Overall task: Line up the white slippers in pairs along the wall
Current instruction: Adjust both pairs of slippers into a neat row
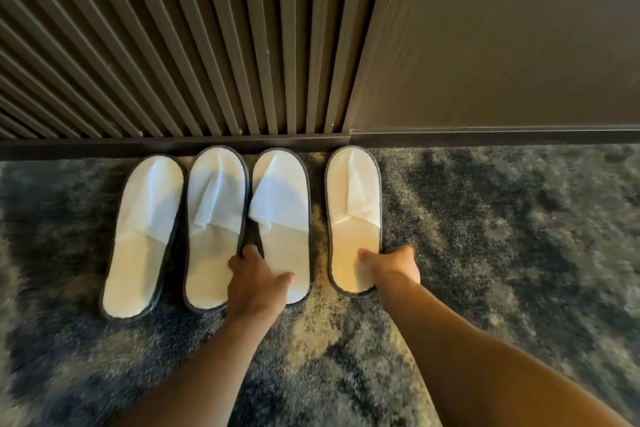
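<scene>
Several white slippers with dark trim lie on the carpet, toes against the baseboard. The far-left slipper (142, 236) tilts slightly, and the second slipper (214, 225) lies close beside it. My left hand (258, 282) grips the heel of the third slipper (280, 211), thumb on its insole. My right hand (393, 267) pinches the heel edge of the fourth slipper (353, 215), which sits a little apart to the right.
A dark slatted wall panel (173, 45) and a plain dark wall (502, 45) rise behind a dark baseboard (485, 139). Mottled grey-blue carpet (519, 236) covers the floor to the right and in front of the slippers.
</scene>
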